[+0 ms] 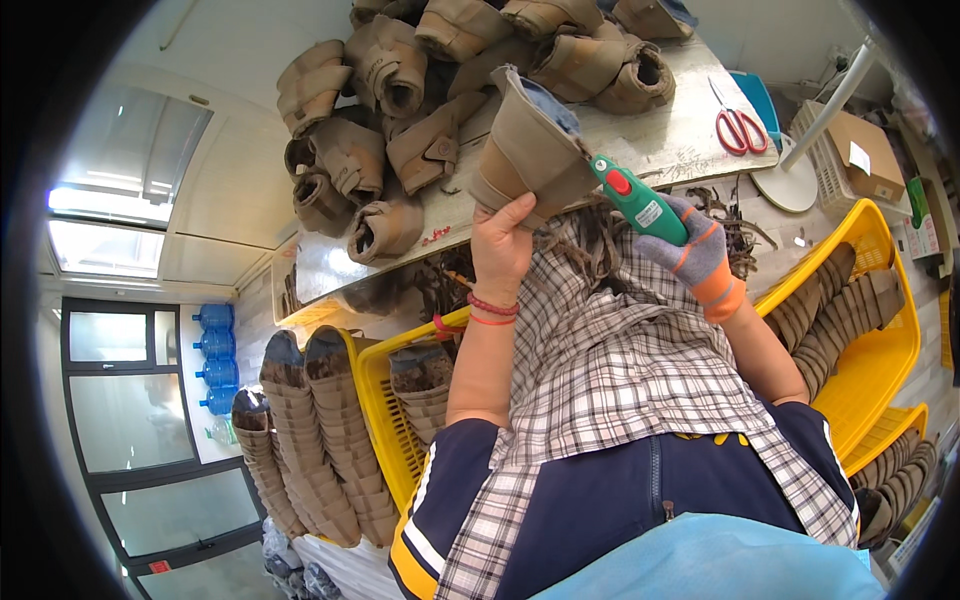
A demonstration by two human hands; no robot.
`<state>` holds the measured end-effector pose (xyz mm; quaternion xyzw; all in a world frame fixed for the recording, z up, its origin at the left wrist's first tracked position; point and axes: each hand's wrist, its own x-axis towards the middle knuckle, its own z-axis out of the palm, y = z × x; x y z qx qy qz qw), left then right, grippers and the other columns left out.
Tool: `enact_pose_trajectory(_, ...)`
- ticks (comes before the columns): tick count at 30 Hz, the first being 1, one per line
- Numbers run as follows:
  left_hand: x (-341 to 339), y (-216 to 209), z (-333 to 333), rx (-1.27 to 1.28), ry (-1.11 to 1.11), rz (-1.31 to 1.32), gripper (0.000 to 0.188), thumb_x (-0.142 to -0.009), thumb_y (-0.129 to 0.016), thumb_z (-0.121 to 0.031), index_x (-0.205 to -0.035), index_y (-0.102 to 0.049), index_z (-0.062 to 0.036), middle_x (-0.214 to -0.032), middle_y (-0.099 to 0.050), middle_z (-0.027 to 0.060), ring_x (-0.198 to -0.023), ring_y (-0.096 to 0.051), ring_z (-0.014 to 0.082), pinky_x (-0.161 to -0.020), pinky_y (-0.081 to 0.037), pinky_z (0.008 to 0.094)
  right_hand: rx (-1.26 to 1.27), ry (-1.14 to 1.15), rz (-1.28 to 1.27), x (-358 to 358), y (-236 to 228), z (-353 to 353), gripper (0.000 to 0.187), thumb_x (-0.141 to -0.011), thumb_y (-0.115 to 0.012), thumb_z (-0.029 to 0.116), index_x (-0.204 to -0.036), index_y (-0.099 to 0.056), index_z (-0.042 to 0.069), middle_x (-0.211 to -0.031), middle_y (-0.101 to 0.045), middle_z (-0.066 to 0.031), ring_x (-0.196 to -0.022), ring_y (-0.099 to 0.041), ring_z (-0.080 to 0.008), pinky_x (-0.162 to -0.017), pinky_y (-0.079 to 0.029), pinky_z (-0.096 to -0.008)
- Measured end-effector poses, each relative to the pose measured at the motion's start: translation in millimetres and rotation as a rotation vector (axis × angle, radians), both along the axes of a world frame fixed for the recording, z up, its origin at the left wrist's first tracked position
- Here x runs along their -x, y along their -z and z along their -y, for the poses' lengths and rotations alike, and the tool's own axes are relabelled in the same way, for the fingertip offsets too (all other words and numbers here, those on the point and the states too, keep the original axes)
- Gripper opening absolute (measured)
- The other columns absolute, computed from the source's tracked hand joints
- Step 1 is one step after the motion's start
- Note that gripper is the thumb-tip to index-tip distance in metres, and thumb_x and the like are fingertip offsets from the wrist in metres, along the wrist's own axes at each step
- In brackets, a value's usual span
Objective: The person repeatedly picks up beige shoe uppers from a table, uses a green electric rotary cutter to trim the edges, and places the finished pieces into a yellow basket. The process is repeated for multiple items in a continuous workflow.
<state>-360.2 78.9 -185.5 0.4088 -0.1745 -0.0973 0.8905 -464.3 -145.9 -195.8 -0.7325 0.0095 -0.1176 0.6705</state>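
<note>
As the left hand point(504, 241) held brown fabric point(523, 155), the right hand point(694, 252) gripped a green tool point(642, 205) at the fabric's right.

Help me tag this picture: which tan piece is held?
The tan piece in the bare left hand, its edge by the green tool in the gloved right hand; others are heaped or stacked, unheld.

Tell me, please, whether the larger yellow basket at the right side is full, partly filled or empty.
Partly filled: the larger yellow basket holds stacked brown shoe uppers, while its bare yellow interior shows beside them.
</note>
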Motion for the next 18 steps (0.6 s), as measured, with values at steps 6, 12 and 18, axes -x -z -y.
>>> enact_pose_trajectory(6,6,12,7,-0.327,-0.172,0.266,0.029,-0.086,-0.064,0.001,-0.115,-0.062,0.0003,-0.110,-0.066,0.0043,-0.101,-0.059,0.0133,-0.089,-0.045,0.0280,0.005,0.035,-0.037,-3,-10,1,0.054,-0.074,-0.082,0.025,-0.116,-0.060,-0.001,-0.091,-0.069,-0.0058,-0.077,-0.060,-0.0070,-0.070,-0.051,-0.0235)
enact_pose_trajectory(12,2,28,4,-0.639,-0.252,0.544,0.023,-0.087,-0.065,-0.001,-0.110,-0.063,0.0009,-0.110,-0.065,0.0051,-0.096,-0.060,0.0148,-0.083,-0.047,0.0300,-0.001,0.063,-0.088,-4,-16,6,0.052,-0.075,-0.081,0.029,-0.113,-0.061,-0.001,-0.088,-0.069,-0.0053,-0.073,-0.060,-0.0070,-0.066,-0.050,-0.0231)
enact_pose_trajectory(18,0,38,3,-0.950,-0.319,0.949,0.025,-0.082,-0.063,0.003,-0.106,-0.063,0.0019,-0.106,-0.064,0.0139,-0.096,-0.062,0.0289,-0.084,-0.047,0.0349,-0.052,0.091,-0.162,-5,-22,8,0.052,-0.074,-0.081,0.032,-0.110,-0.062,-0.001,-0.079,-0.066,-0.0018,-0.061,-0.055,-0.0038,-0.053,-0.045,-0.0203)
